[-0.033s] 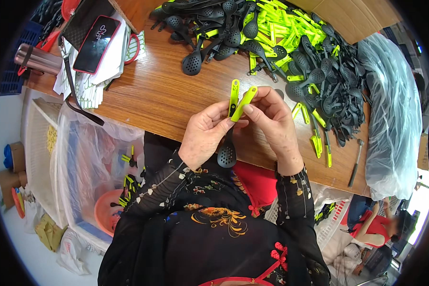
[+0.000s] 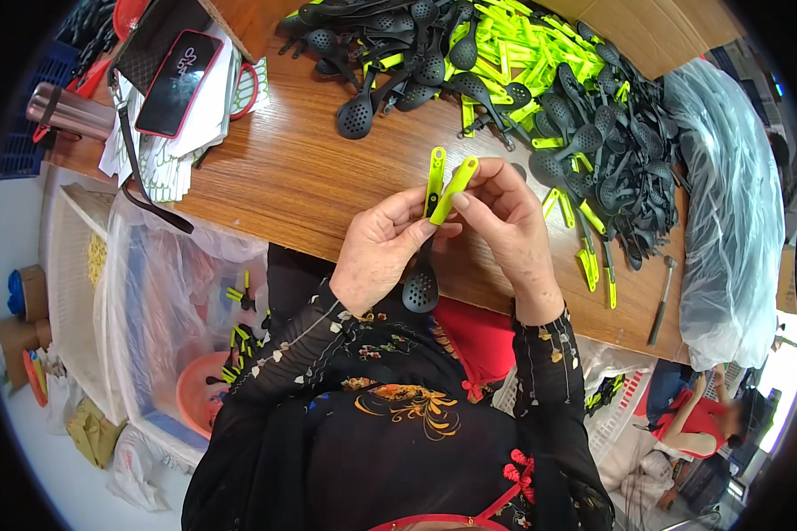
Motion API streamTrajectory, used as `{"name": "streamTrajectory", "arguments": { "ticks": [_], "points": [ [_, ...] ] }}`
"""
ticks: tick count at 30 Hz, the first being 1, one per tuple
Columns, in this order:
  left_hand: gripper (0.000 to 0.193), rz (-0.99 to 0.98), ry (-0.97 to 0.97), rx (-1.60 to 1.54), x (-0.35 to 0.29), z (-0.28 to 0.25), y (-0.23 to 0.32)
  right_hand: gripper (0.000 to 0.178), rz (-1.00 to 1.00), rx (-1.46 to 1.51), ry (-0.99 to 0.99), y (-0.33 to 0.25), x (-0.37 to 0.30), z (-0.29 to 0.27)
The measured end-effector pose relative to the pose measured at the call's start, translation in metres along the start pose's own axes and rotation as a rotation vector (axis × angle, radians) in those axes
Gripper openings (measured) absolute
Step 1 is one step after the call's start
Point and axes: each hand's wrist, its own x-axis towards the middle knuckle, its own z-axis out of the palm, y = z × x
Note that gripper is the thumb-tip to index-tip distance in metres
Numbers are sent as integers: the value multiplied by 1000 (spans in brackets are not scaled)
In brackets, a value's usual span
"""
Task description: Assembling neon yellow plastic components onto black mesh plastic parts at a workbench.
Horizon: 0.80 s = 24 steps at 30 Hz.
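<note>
In my left hand (image 2: 379,252) is a black slotted spoon (image 2: 421,288), its bowl hanging down over the table's front edge. A lime-green handle piece (image 2: 436,168) stands up behind its dark shank. My right hand (image 2: 505,234) pinches a second lime-green handle piece (image 2: 457,188) between thumb and fingers. This piece slants across the first, their lower ends meeting at my left thumb and their tops apart. Both hands are closed and close together above the near part of the table. My fingers partly hide the joint.
Black slotted spoons (image 2: 620,177) and lime-green handle pieces (image 2: 531,53) heap at the back and right. A small hammer-like tool (image 2: 662,301) lies near plastic wrap (image 2: 722,212). Papers with a phone (image 2: 180,84) and a steel flask (image 2: 69,113) sit left; a lined crate (image 2: 142,327) stands below.
</note>
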Motion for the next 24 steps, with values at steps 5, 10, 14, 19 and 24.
{"name": "streamTrajectory", "arguments": {
  "ticks": [5, 10, 14, 19, 24],
  "points": [
    [51, -57, -78, -47, -13, 16, 2, 48, 13, -26, -12, -6, -10, -7],
    [54, -42, -97, 29, -16, 25, 1, 49, -135, 49, 30, -2, -16, -23],
    [54, -52, -59, 48, -11, 30, -3, 47, -223, -11, -2, 0, -18, -28],
    [54, -75, -54, 86, -5, 29, -6, 45, -290, -439, -103, 1, -10, -38],
    [54, -103, -33, 59, 1, 29, -5, 42, -206, -107, -60, -4, -7, -38]
  ]
}}
